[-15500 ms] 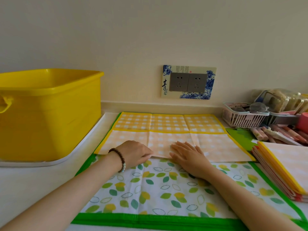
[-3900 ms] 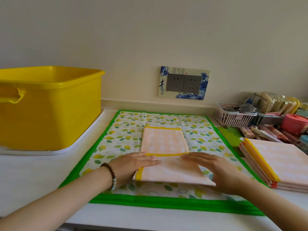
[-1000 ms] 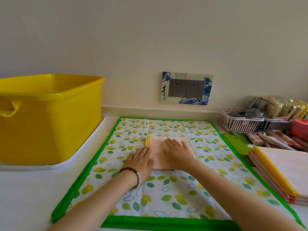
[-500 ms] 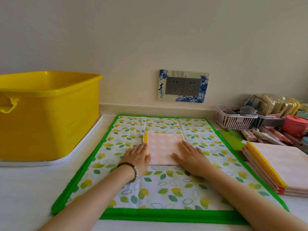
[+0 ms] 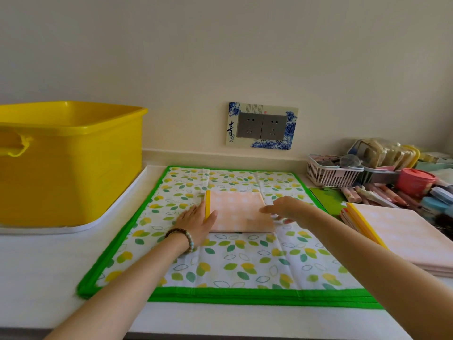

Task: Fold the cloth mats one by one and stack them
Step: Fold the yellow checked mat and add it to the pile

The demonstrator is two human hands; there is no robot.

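A peach checked cloth mat [image 5: 239,210] with a yellow edge lies folded into a small rectangle on top of the leaf-print mat [image 5: 235,261] with a green border. My left hand [image 5: 197,223] lies flat at the folded mat's left edge, thumb on its yellow strip. My right hand [image 5: 284,209] hovers at the mat's right edge, fingers straight and blurred, holding nothing. A stack of folded mats [image 5: 397,236], peach on top, sits at the right.
A big yellow tub [image 5: 71,163] stands on a white tray at the left. At the back right are a white basket [image 5: 331,173], a pink jar [image 5: 415,181], pens and packets. A socket plate [image 5: 262,125] is on the wall behind.
The peach mat went from a wide half-fold to a small rectangle. In the last half second my right hand lifted off the mat to its right edge; my left hand stayed at the left edge.
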